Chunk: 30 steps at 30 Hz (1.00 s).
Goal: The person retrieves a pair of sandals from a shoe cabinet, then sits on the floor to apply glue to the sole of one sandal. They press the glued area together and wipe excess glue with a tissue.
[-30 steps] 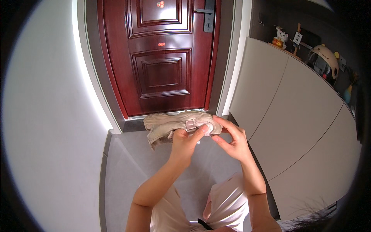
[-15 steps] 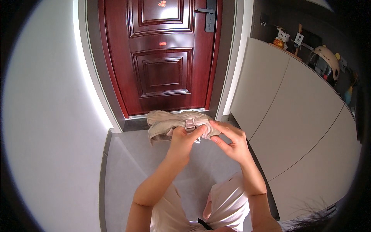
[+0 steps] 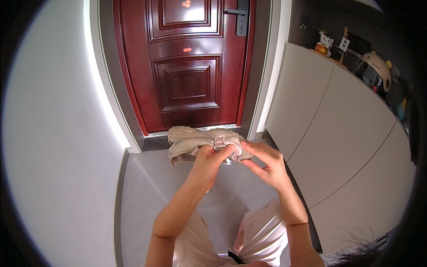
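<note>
A bunched beige cloth item (image 3: pixel 187 144) with folded straps hangs in front of me at about mid-picture, above the floor. I cannot make out what kind of item it is. On its near side sits a pale pinkish buckle (image 3: pixel 220 143), with light strap loops beside it. My left hand (image 3: pixel 208 162) is closed on the cloth just under the buckle, its thumb pressed along the strap. My right hand (image 3: pixel 269 163) has the item's right end between thumb and fingers. The undersides of the fingers are hidden.
A dark red door (image 3: pixel 187 84) with a lever handle (image 3: pixel 235 12) stands ahead. White wall (image 3: pixel 53 133) runs along the left. A pale cabinet (image 3: pixel 329 115) lines the right, with a cat figurine (image 3: pixel 326 43) and a beige helmet (image 3: pixel 376 69) on top. Grey floor tiles (image 3: pixel 147 187) lie below.
The cloth has shifted slightly, and the strap folds by the right fingers lie differently. A small light bit now shows beside my left wrist. Both hands keep nearly the same place.
</note>
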### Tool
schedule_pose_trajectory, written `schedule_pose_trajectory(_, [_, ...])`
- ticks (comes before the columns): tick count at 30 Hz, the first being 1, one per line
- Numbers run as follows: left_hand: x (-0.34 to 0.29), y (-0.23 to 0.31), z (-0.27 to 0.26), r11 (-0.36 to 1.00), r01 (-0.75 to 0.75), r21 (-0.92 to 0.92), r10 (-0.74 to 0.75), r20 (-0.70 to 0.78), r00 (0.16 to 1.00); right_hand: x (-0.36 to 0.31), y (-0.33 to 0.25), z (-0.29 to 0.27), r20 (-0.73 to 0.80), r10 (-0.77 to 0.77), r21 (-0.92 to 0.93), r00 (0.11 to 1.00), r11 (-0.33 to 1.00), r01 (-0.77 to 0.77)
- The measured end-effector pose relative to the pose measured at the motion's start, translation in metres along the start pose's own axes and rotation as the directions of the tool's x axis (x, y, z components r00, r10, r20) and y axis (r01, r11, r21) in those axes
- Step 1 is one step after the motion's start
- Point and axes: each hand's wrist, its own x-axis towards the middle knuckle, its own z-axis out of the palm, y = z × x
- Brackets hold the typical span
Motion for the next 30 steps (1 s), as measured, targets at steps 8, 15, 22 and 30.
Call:
schedule_pose_trajectory(8, [-0.004,0.005,0.006,0.999,0.016,-0.030,-0.016,0.010,1.000,0.002,0.001,-0.004,0.021,-0.003,-0.030,1.000,1.000,0.003])
schedule_pose_trajectory(15, [-0.001,-0.011,0.011,0.995,-0.023,-0.101,0.024,0.012,1.000,0.002,0.000,-0.012,0.015,-0.026,-0.062,1.000,0.998,0.027])
schedule_pose_trajectory(22, [0.005,-0.027,0.015,0.991,-0.052,-0.125,0.056,0.022,0.998,-0.001,0.001,-0.019,0.004,-0.047,-0.137,0.999,0.989,0.047])
schedule_pose_trajectory(30, [-0.001,-0.011,0.010,0.926,0.048,0.376,-0.061,0.023,0.998,-0.017,0.009,-0.014,-0.016,0.200,-0.045,0.980,0.979,-0.200])
